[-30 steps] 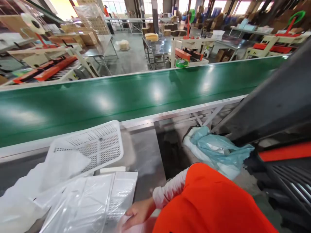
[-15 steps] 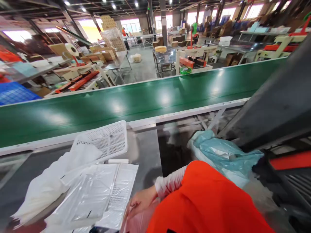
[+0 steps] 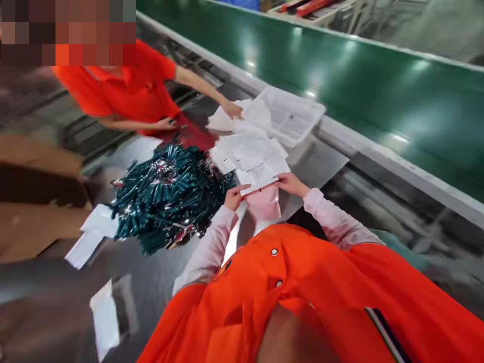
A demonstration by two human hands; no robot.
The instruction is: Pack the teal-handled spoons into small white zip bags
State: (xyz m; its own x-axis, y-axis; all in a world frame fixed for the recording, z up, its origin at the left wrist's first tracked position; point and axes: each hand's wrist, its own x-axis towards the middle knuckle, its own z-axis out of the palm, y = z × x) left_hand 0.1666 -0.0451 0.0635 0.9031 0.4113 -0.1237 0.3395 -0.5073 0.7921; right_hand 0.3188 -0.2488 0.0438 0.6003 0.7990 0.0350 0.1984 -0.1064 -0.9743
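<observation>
– Printed white packet (image 3: 260, 170): position?

– Directly in front of me, at the near edge of a loose pile of white packets (image 3: 242, 147). Rows of dark print on its upper face, too small to read.

– State of hands?

– My left hand (image 3: 235, 197) is nearly closed, thumb and fingers pinching the near left corner. My right hand (image 3: 292, 184) has the near right corner between thumb and fingers, the knuckles bent. Both grip the same edge, well apart from each other.

– Below the packet?

– One pale pink piece (image 3: 264, 205), just under that edge, between my wrists. Material: cannot tell.

– To my left?

– Large heap of teal-handled pieces (image 3: 162, 196) with shiny metal parts, spread on the grey tabletop (image 3: 145, 277). Next to the heap, a white folded piece (image 3: 91, 234); nearer to me, a white flat piece (image 3: 105, 320).

– Far side?

– White perforated basket (image 3: 297, 130) beyond the pile, beside the green conveyor (image 3: 348, 91). A co-worker in an orange shirt (image 3: 147, 88) has one hand (image 3: 231, 109) on crumpled white sheets (image 3: 219, 120) by the basket. Their other hand (image 3: 165, 124) is held near the waist; its contents I cannot make out.
</observation>
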